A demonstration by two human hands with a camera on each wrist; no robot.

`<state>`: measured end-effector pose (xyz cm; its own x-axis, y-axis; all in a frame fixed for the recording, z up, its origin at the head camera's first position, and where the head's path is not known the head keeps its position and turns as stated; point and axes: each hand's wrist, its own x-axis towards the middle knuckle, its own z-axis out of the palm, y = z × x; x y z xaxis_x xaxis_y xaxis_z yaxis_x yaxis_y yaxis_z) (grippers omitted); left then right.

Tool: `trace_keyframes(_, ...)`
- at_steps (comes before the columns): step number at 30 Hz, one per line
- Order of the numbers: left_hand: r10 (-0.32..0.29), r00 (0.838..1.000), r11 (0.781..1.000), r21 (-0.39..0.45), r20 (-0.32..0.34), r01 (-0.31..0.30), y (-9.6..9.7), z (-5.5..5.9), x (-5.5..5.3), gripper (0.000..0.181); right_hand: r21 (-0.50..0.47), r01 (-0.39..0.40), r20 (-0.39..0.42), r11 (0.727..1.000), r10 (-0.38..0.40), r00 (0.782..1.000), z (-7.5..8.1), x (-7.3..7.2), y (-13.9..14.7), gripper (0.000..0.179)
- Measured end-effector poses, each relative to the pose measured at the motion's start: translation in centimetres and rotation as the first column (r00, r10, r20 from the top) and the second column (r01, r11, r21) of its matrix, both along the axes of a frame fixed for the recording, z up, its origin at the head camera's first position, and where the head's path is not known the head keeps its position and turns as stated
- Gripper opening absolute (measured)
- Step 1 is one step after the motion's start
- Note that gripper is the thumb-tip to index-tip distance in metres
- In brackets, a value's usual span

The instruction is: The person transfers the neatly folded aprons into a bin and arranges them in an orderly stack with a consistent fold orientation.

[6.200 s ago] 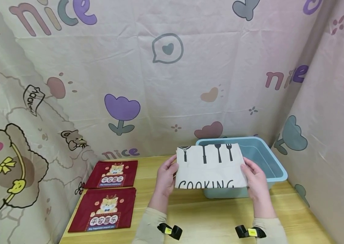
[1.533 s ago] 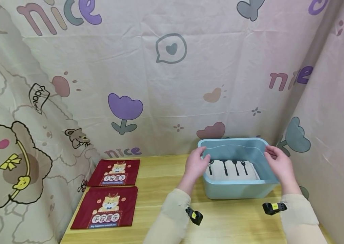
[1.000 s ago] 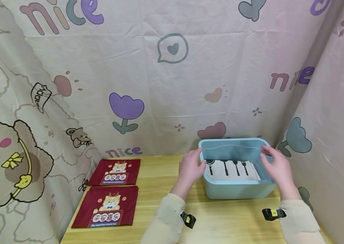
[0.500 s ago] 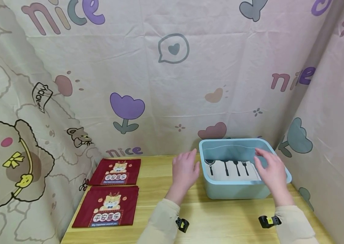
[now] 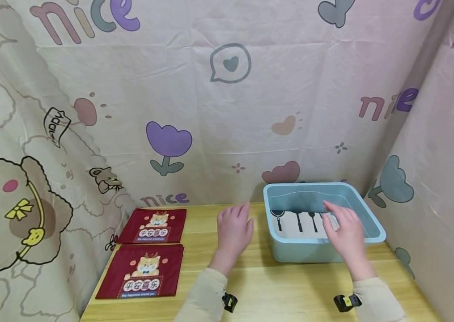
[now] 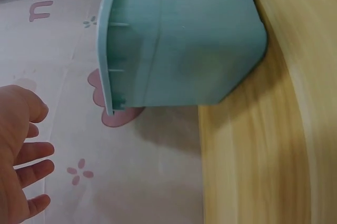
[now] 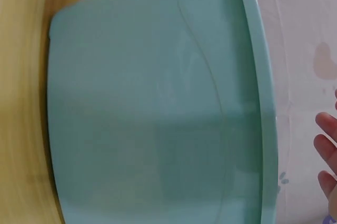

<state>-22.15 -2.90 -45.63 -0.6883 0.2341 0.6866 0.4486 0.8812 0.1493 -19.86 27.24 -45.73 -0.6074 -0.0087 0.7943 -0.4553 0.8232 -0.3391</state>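
Observation:
In the head view, a folded white cloth (image 5: 291, 224) printed with black kitchen utensils lies inside a blue plastic bin (image 5: 299, 252) on the right of the table. My left hand (image 5: 232, 232) is in the air to the left of the bin, fingers loosely bent and holding nothing. Over the bin's front right part hovers my right hand (image 5: 345, 235), also holding nothing; it covers the cloth's right end. The left wrist view shows the bin's side wall (image 6: 184, 40) apart from the left fingers. In the right wrist view, right fingertips appear beyond the bin's rim (image 7: 266, 108).
Two folded dark red cloth items (image 5: 172, 223) with a cartoon animal print lie at the table's left, one behind the other. A printed curtain (image 5: 227, 112) hangs behind and at both sides. The wooden table (image 5: 275, 290) extends in front of the bin.
Earlier both hands held the folded cloth up before the bin; it now lies inside, released. Since then both hands have moved left, the left one away from the bin.

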Motion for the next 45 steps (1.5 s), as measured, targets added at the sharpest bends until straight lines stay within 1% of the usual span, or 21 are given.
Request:
trace_keyframes(3, -0.004, 1.000, 1.000, -0.010, -0.018, 0.004, -0.5, -0.5, 0.0, 0.044, 0.011, -0.024, -0.011, 1.000, 0.025, 1.000, -0.2, 0.2, -0.8, 0.039)
trace_keyframes(6, -0.001, 1.000, 1.000, -0.020, -0.010, 0.001, -1.1, -1.0, 0.0, 0.043, 0.024, -0.053, -0.004, 0.998, 0.053, 0.999, -0.4, 0.4, -1.7, 0.038)
trace_keyframes(11, 0.033, 0.997, 0.998, -0.049, 0.070, -0.030, -2.5, -2.0, -0.1, 0.042, 0.059, -0.087, 0.016, 0.994, 0.087, 0.996, -0.8, 0.5, -2.9, 0.038)
trace_keyframes(15, 0.067, 0.988, 0.996, -0.071, 0.140, -0.057, -3.8, -2.9, -0.2, 0.043, 0.069, -0.113, 0.006, 0.991, 0.113, 0.994, -1.1, 0.5, -3.5, 0.037)
trace_keyframes(18, 0.088, 0.983, 0.995, -0.067, 0.160, -0.078, -4.8, -3.6, -0.1, 0.044, 0.068, -0.134, -0.012, 0.989, 0.135, 0.991, -1.4, 0.4, -3.8, 0.037)
trace_keyframes(21, 0.108, 0.980, 0.993, -0.057, 0.166, -0.100, -5.9, -4.3, 0.0, 0.044, 0.062, -0.156, -0.017, 0.986, 0.157, 0.987, -1.6, 0.4, -4.3, 0.038)
trace_keyframes(26, 0.125, 0.975, 0.992, -0.036, 0.183, -0.120, -7.5, -5.3, 0.3, 0.044, 0.041, -0.196, -0.045, 0.980, 0.198, 0.979, -1.6, 0.6, -5.4, 0.039)
trace_keyframes(28, 0.126, 0.976, 0.992, -0.029, 0.176, -0.123, -8.1, -5.7, 0.5, 0.043, 0.031, -0.212, -0.052, 0.977, 0.213, 0.976, -1.7, 0.6, -5.9, 0.039)
trace_keyframes(31, 0.130, 0.979, 0.992, -0.016, 0.158, -0.129, -9.0, -6.4, 0.8, 0.043, 0.018, -0.236, -0.040, 0.971, 0.237, 0.971, -1.8, 0.6, -6.8, 0.040)
trace_keyframes(33, 0.136, 0.978, 0.991, -0.009, 0.157, -0.137, -9.7, -7.0, 0.9, 0.042, 0.012, -0.251, -0.033, 0.968, 0.251, 0.967, -1.9, 0.6, -7.3, 0.039)
trace_keyframes(35, 0.145, 0.973, 0.989, 0.002, 0.182, -0.148, -10.3, -7.5, 1.0, 0.042, 0.002, -0.265, -0.026, 0.964, 0.265, 0.964, -2.0, 0.6, -7.9, 0.038)
trace_keyframes(37, 0.158, 0.962, 0.986, 0.010, 0.221, -0.165, -10.9, -8.0, 1.0, 0.042, -0.009, -0.277, -0.022, 0.961, 0.277, 0.961, -2.1, 0.6, -8.5, 0.038)
trace_keyframes(41, 0.184, 0.929, 0.980, 0.018, 0.320, -0.200, -12.1, -8.7, 1.2, 0.043, -0.022, -0.302, -0.020, 0.953, 0.301, 0.953, -2.0, 0.7, -9.7, 0.039)
trace_keyframes(43, 0.195, 0.920, 0.977, 0.016, 0.340, -0.213, -12.8, -9.0, 1.2, 0.044, -0.022, -0.314, -0.025, 0.949, 0.314, 0.949, -2.0, 0.7, -10.3, 0.039)
trace_keyframes(45, 0.204, 0.918, 0.975, 0.016, 0.339, -0.223, -13.4, -9.4, 1.3, 0.044, -0.020, -0.329, -0.030, 0.944, 0.328, 0.944, -1.9, 0.8, -10.8, 0.038)
